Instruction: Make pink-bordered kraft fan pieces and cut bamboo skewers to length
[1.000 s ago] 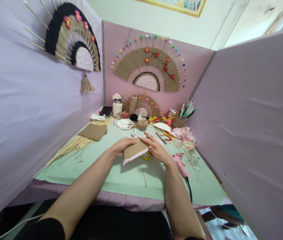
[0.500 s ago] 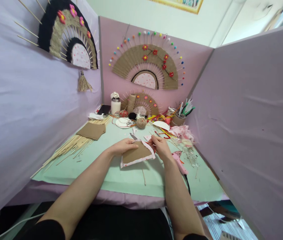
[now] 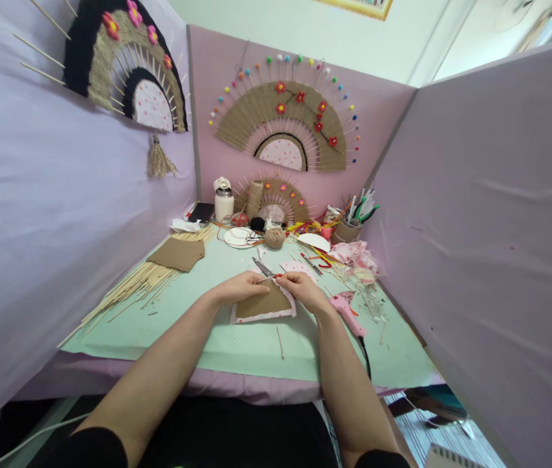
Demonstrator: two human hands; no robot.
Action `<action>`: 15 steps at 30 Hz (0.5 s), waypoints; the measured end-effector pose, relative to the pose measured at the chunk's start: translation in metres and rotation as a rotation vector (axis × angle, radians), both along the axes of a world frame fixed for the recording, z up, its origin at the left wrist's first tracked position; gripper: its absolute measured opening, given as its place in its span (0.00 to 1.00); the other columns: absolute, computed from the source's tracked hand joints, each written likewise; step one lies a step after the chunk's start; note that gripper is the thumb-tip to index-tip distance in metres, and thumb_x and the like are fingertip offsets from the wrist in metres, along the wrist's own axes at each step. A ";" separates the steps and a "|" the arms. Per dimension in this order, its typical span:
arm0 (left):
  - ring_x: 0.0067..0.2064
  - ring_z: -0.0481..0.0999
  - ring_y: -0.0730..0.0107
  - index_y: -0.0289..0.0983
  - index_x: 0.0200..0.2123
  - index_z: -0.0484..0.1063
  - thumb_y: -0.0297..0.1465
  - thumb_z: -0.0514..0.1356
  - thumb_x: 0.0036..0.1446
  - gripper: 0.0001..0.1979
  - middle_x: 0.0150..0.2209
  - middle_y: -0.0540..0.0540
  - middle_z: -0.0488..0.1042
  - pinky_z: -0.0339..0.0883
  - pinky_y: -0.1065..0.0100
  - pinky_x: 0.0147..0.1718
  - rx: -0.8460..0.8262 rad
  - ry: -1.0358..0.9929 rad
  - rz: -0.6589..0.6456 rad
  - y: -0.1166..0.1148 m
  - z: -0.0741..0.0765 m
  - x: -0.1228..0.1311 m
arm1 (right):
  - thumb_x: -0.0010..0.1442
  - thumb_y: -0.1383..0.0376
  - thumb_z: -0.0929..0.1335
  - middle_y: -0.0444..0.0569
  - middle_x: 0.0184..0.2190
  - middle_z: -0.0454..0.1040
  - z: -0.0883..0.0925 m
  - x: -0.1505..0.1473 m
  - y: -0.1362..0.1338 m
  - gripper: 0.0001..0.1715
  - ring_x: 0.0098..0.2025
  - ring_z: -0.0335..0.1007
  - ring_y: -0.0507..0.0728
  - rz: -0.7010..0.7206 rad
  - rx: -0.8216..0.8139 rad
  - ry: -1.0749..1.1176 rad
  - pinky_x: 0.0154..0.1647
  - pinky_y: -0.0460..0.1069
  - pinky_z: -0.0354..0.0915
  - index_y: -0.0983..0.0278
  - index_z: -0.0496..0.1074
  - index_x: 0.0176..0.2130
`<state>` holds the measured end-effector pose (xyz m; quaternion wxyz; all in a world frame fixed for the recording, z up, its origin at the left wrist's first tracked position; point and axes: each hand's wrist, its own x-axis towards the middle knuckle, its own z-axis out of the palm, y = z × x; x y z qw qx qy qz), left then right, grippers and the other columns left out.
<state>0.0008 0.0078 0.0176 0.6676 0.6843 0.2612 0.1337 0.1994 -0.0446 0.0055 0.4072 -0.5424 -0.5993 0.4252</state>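
Note:
A brown cardboard piece backed with white dotted fabric (image 3: 262,308) lies on the green mat (image 3: 236,344). My left hand (image 3: 238,286) rests on its upper left edge, fingers curled down onto it. Just right of it, my right hand (image 3: 302,289) is closed round the red handles of a pair of scissors (image 3: 264,270). The blades point up and left above the top of the piece.
A bundle of bamboo sticks (image 3: 135,285) and a brown cardboard piece (image 3: 178,253) lie at the left. A pink glue gun (image 3: 346,312) lies right of my wrist. Twine ball (image 3: 274,237), white plates, ribbons and a pen cup (image 3: 347,230) crowd the back. Partition walls enclose the desk.
My right hand left the cardboard piece, picked up the scissors and brought them to its top edge. The piece has sunk flat onto the mat under my left hand.

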 end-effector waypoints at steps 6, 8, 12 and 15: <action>0.24 0.69 0.73 0.34 0.29 0.71 0.39 0.61 0.48 0.12 0.23 0.51 0.72 0.57 0.73 0.22 0.006 0.020 0.015 -0.001 0.002 0.002 | 0.52 0.51 0.68 0.42 0.22 0.64 0.002 0.002 0.000 0.20 0.26 0.55 0.50 0.050 0.068 -0.085 0.26 0.45 0.52 0.65 0.70 0.27; 0.23 0.68 0.74 0.34 0.29 0.71 0.39 0.61 0.48 0.13 0.23 0.51 0.71 0.56 0.73 0.22 0.006 0.031 0.022 -0.001 0.001 0.002 | 0.52 0.51 0.68 0.43 0.24 0.66 0.003 0.003 -0.001 0.19 0.28 0.57 0.50 0.075 0.075 -0.085 0.28 0.45 0.54 0.66 0.71 0.28; 0.24 0.68 0.74 0.33 0.31 0.72 0.39 0.62 0.47 0.14 0.24 0.51 0.72 0.56 0.73 0.22 0.017 0.028 0.025 0.002 0.000 0.002 | 0.52 0.50 0.69 0.44 0.27 0.68 0.005 0.007 -0.005 0.21 0.29 0.60 0.51 0.139 0.034 -0.023 0.30 0.45 0.56 0.65 0.72 0.32; 0.24 0.69 0.74 0.33 0.32 0.71 0.39 0.62 0.47 0.14 0.24 0.51 0.72 0.56 0.74 0.22 0.005 0.032 0.025 0.002 0.000 0.002 | 0.56 0.46 0.63 0.43 0.26 0.68 0.005 0.008 -0.005 0.26 0.27 0.59 0.51 0.123 -0.009 -0.020 0.28 0.45 0.55 0.65 0.72 0.33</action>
